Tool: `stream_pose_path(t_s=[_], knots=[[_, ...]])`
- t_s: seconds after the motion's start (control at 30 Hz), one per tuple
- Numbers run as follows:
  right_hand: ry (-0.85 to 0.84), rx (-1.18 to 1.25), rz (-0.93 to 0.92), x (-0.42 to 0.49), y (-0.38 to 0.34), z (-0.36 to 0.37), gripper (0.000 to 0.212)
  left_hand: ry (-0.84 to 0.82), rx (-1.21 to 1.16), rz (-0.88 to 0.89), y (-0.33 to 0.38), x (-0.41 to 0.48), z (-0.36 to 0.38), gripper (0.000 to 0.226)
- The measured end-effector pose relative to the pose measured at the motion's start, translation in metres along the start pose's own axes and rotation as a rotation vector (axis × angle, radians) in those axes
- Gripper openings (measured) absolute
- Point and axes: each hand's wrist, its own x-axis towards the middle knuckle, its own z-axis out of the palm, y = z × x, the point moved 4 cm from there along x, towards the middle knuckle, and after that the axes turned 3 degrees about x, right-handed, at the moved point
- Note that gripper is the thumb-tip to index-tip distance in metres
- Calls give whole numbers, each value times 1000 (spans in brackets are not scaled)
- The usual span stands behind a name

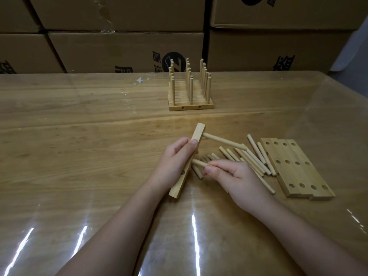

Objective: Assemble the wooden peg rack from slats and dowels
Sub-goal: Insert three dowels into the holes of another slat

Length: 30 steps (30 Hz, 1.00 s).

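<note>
My left hand (175,160) grips a wooden slat (198,130) tilted on its edge over the table. One dowel (225,142) is seated in the slat's upper hole and sticks out to the right. My right hand (235,174) pinches a second dowel (199,162), its tip at the slat's middle hole. The slat's lower hole shows below my left palm. Several loose dowels (258,158) lie just right of my hands. Several flat slats with holes (296,168) lie side by side further right.
Slats fitted with upright dowels (190,90) stand in a stack at the back middle of the wooden table (79,126), which has a glossy clear cover. Stacked cardboard boxes (119,50) form a wall behind the table's far edge.
</note>
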Motion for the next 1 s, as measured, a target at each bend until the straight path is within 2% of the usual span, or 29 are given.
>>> stream_pose_path(t_s=[0.1, 0.17, 0.33, 0.43, 0.53, 0.8, 1.0], knots=[[7, -3, 6, -1, 0, 0, 17, 28, -4, 26, 1, -1, 1, 38], [17, -107, -37, -2, 0, -1, 20, 27, -26, 9, 1, -1, 2, 33], [153, -756, -391, -1, -15, -7, 27, 38, -38, -54, -6, 4, 4, 34], [204, -958, -479, -1, -19, -4, 26, 70, -7, -60, -8, 6, 4, 43], [194, -1014, -459, -1, -18, 5, 27, 93, 21, -87, -9, 8, 4, 49], [142, -927, -328, 1, -17, 7, 47, 90, 56, -67, -4, 5, 7, 41], [178, -896, -315, 2, -16, 7, 31, 98, 156, -25, -1, 3, 8, 41]])
